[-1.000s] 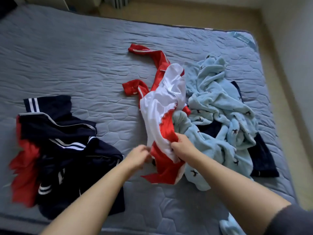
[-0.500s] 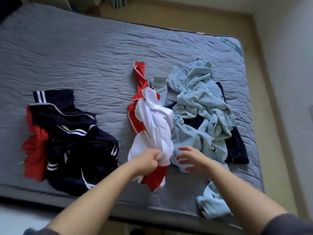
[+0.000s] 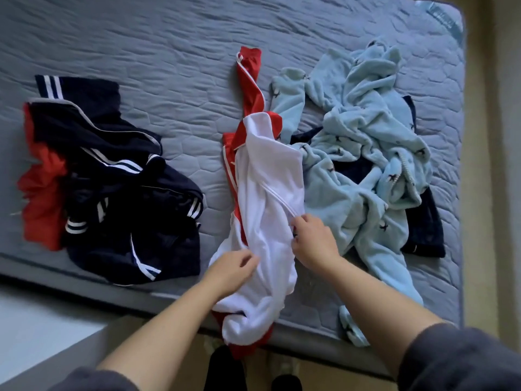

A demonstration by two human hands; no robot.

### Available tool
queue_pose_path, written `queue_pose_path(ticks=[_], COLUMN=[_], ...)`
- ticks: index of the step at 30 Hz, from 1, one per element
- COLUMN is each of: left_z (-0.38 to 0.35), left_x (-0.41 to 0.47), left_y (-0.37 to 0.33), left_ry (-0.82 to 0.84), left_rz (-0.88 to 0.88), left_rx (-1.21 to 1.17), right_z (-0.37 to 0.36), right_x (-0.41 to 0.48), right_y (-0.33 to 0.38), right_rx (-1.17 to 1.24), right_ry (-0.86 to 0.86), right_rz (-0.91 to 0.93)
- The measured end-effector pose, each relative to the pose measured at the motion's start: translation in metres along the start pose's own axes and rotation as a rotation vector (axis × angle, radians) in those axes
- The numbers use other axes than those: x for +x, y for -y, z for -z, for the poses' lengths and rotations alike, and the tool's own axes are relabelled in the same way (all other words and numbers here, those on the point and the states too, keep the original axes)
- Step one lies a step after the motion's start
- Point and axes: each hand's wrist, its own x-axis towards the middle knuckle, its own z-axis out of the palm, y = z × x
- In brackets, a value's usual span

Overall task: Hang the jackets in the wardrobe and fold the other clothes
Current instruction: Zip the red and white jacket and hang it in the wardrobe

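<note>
The red and white jacket [image 3: 267,176] lies crumpled along the middle of the bed [image 3: 169,52], its near end hanging over the near edge. The left hand [image 3: 234,268] grips its white cloth, fingers curled. The right hand [image 3: 314,241] pinches it by the zip. Navy clothes [image 3: 118,170] lie to the left and a pale blue fleece [image 3: 366,153] to the right.

red-and-white jacket [image 3: 267,193] crumpled at centre, navy striped clothes [image 3: 118,179] heaped left, pale-blue fleece [image 3: 361,153] bunched right

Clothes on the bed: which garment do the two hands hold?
The red-and-white jacket in the middle; the navy pile and the light-blue fleece lie unheld.
</note>
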Motion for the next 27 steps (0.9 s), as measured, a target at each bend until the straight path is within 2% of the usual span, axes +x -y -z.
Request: queue_pose_path(ticks=[2, 3, 8, 12, 14, 17, 19, 21, 23, 25, 27], left_z=[0.011, 0.015, 0.004, -0.017, -0.02, -0.011, 0.005, 0.021, 0.034, 0.044, 0.052], left_x=[0.024, 0.037, 0.093, 0.12, 0.123, 0.117, 0.107, 0.098, 0.086, 0.075, 0.066], left_y=[0.019, 0.031, 0.076, 0.081, 0.079, 0.076, 0.073, 0.073, 0.074, 0.068, 0.058], left_ry=[-0.196, -0.241, -0.176, -0.07, -0.043, -0.156, -0.216, -0.271, -0.218, -0.103, -0.048], left_rz=[0.091, 0.142, 0.288, 0.317, 0.325, 0.337, 0.414, 0.575, 0.675, 0.7, 0.659], left_rx=[0.008, 0.029, -0.037, -0.249, -0.226, -0.243, -0.371, -0.433, -0.479, -0.533, -0.589], right_z=[-0.008, -0.011, -0.026, -0.025, -0.021, -0.012, -0.01, -0.007, -0.005, -0.004, 0.0], right_x=[0.022, 0.038, 0.116, 0.139, 0.135, 0.115, 0.097, 0.079, 0.064, 0.055, 0.051], right_y=[0.016, 0.026, 0.07, 0.046, 0.022, -0.018, -0.037, -0.046, -0.046, -0.038, -0.018], right_rx=[-0.202, -0.253, -0.387, -0.462, -0.574, -0.716, -0.758, -0.76, -0.726, -0.684, -0.66], right_ry=[-0.088, -0.122, -0.067, 0.049, 0.078, 0.128, 0.262, 0.455, 0.672, 0.794, 0.795], right_rz=[0.178, 0.233, 0.322, 0.187, 0.199, 0.133, -0.041, -0.263, -0.389, -0.362, -0.285])
